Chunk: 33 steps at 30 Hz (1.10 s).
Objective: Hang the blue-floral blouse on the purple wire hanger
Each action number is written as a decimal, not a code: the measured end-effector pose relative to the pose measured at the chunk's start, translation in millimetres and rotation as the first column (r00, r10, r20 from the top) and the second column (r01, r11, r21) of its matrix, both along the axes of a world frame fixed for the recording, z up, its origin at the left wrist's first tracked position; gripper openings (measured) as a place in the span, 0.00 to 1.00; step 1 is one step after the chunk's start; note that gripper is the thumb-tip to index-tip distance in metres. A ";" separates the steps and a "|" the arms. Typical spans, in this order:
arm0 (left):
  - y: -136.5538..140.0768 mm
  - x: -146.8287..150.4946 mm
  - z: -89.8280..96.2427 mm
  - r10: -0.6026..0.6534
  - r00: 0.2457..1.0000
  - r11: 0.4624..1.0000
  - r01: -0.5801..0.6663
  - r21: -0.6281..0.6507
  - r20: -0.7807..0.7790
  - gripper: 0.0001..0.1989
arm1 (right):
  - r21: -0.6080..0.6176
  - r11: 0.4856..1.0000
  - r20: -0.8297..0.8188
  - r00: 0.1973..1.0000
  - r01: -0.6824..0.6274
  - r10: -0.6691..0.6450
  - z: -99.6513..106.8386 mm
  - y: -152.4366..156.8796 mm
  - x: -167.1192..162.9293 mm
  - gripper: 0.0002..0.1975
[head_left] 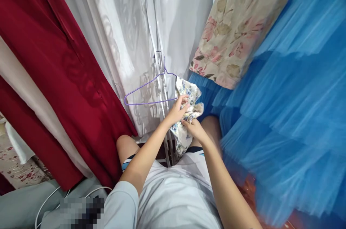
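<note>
A small white cloth garment with blue and yellow flowers [186, 139] hangs over the right side of a thin purple hanger [143, 86]. My left hand [177, 111] grips the garment near the hanger's bottom bar, fingers curved over the fabric and thumb below them. Just lower and to the right, my right hand [196, 130] pinches a bunched fold of the same garment between thumb and fingers. The hanger's left side is bare, and its right end is covered by the cloth. Its hook sits against a white metal rack pole [152, 34].
White sheer curtains [116, 30] hang behind the rack. Dark red drapes [67, 70] fill the left. To the right hang a pink floral cloth [224, 38] and a layered blue tulle dress [275, 113]. White cables [44, 203] lie at lower left. My knees flank the pole.
</note>
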State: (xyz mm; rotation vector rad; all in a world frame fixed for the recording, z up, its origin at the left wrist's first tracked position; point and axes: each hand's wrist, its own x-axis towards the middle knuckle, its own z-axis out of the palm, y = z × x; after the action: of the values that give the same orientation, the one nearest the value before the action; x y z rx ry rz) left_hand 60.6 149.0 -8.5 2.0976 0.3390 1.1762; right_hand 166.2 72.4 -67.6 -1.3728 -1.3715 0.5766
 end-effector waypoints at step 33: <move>-6.0 -243.0 -3.2 0.391 0.738 0.914 -0.241 0.326 -0.550 0.19 | 0.311 0.941 -0.235 0.948 -0.133 0.212 101.9 -43.6 34.9 0.05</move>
State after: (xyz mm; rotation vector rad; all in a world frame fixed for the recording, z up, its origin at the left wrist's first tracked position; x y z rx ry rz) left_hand -182.4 143.0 -11.7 2.6823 0.9333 0.6950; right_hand 201.1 28.8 34.3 -0.9058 -1.3051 0.6227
